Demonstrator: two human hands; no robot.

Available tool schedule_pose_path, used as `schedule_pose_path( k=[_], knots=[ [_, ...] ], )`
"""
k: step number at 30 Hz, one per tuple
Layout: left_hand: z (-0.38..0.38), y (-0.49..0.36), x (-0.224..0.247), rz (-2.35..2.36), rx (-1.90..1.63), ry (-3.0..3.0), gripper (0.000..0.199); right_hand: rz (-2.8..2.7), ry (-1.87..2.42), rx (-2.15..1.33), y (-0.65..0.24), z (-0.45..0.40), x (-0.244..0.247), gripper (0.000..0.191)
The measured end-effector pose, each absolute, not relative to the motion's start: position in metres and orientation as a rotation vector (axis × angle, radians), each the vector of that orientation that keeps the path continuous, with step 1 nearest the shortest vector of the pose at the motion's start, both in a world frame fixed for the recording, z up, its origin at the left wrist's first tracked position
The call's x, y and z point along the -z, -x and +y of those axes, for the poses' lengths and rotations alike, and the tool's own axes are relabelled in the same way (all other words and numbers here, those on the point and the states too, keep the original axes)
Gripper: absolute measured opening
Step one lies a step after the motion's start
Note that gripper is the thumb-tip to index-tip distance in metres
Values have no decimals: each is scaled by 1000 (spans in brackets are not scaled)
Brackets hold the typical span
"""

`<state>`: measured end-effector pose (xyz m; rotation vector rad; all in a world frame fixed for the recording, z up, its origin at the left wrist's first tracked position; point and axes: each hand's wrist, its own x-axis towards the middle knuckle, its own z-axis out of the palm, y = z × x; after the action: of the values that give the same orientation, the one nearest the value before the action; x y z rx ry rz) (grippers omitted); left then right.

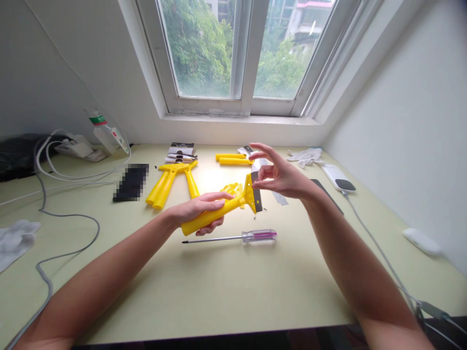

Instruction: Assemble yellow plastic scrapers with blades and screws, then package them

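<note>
My left hand (204, 209) is wrapped round the handle of a yellow scraper (219, 212), held tilted above the table with its head up to the right. A flat grey blade (258, 200) lies along the scraper's head. My right hand (279, 172) has its thumb and a bent finger at the upper part of this blade, pinching it, with other fingers raised. Below the scraper, a screwdriver (251, 236) with a clear and purple handle lies on the table. Small yellow parts (230, 187) sit behind the scraper, partly hidden by it. Tiny screws (264, 209) lie near the blade.
Several yellow scrapers (170, 182) lie at the left, beside a pixelated black object (132, 182). Two yellow tubes (233, 161) and black-and-white packets (181, 151) lie further back. Loose blades (280, 198), a glove (305, 156), a white device (337, 177) and cables (375, 253) are at the right.
</note>
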<state>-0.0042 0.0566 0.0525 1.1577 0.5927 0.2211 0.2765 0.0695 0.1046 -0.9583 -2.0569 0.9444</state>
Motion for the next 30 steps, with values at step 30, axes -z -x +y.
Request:
schedule_pose_path(
  k=[30],
  knots=[
    [-1, 4, -32, 475, -605, -890, 12, -2075, 1074, -857, -225, 51, -85, 58]
  ],
)
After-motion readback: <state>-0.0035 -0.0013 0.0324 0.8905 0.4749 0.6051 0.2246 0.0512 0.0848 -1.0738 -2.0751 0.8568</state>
